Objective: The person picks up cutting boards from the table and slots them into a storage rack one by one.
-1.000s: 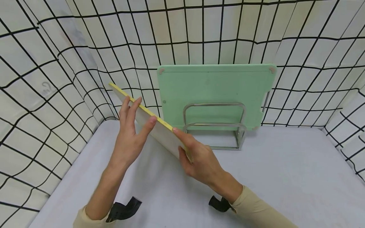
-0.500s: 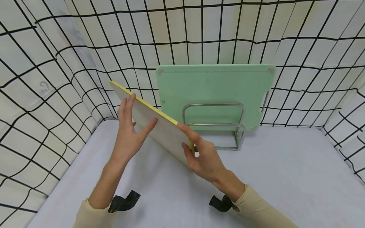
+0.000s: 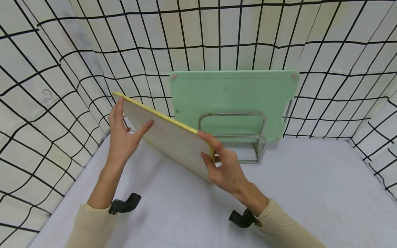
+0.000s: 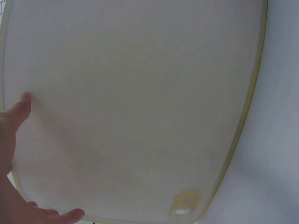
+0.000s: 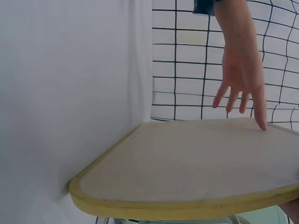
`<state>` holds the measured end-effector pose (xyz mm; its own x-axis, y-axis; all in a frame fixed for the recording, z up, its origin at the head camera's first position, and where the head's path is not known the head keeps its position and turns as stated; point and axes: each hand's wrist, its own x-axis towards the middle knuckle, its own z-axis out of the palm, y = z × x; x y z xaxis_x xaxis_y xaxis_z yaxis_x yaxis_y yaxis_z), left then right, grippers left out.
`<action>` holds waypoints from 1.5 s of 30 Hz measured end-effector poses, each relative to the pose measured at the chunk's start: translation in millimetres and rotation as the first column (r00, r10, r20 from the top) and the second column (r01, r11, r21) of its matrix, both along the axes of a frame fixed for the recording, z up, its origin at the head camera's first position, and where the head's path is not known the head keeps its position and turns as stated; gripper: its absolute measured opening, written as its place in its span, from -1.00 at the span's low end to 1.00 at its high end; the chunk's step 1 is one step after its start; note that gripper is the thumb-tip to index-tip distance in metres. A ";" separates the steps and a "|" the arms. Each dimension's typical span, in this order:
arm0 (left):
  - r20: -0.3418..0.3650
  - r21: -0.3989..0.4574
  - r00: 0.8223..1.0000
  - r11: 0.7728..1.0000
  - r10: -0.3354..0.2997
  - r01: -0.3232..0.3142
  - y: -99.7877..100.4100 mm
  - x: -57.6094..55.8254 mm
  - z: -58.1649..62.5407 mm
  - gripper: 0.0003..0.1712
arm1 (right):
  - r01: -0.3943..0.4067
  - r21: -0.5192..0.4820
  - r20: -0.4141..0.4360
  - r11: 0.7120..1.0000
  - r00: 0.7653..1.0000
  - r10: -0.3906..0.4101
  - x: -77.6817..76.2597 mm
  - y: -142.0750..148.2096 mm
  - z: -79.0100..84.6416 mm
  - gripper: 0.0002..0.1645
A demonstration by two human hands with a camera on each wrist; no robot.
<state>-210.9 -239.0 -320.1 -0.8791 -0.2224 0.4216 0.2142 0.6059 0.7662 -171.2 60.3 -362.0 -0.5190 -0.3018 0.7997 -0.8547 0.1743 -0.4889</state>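
Note:
A pale cutting board (image 3: 167, 137) with a yellow edge is held tilted, its long lower side close over the white table. My right hand (image 3: 227, 168) grips its right end, thumb on the near face and forefinger along the top corner. At the other end, my left hand (image 3: 119, 141) touches the board with its thumb tip on the face and extended fingers by the left edge. The right wrist view shows that left hand (image 5: 243, 74) with spread fingers past the board's far end. A yellow-rimmed slot (image 4: 184, 203) shows near one corner in the left wrist view.
Behind stands a green cutting board (image 3: 232, 91), upright in a metal wire rack (image 3: 232, 135). Black wire grid panels (image 3: 198, 46) enclose the white table (image 3: 310, 179) at the back and both sides. Black curved mounts (image 3: 125, 204) sit on both wrists.
My left hand has slid leftward along the board to its far left end. The board has turned to show more of its pale face, and my right hand has shifted slightly right.

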 end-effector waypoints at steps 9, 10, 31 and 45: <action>0.010 0.032 0.998 0.998 0.056 -0.057 -27.0 -5.8 0.4 0.32 | -0.019 -0.016 0.015 1.000 1.000 0.019 -3.3 3.3 -0.9 -0.16; 0.014 0.036 0.998 0.998 0.056 -0.056 -28.4 -5.5 0.7 0.33 | -0.023 -0.020 0.011 1.000 1.000 0.024 -3.6 3.6 -0.7 -0.16; -0.077 0.078 0.995 0.995 0.065 -0.059 -42.8 -12.0 -6.8 0.31 | -0.030 -0.102 0.058 0.994 0.998 0.036 -12.4 6.3 -0.9 -0.19; -0.117 0.173 0.973 0.969 0.200 -0.178 -30.8 2.2 -3.6 0.25 | 0.184 -0.080 0.013 0.980 0.983 -0.184 -4.2 -4.0 -1.9 -0.23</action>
<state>-208.7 -269.8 -323.7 -0.7531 -0.4535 0.4766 0.2136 0.5167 0.8291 -175.3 56.3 -363.9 -0.5640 -0.1360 0.8145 -0.8091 0.2883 -0.5121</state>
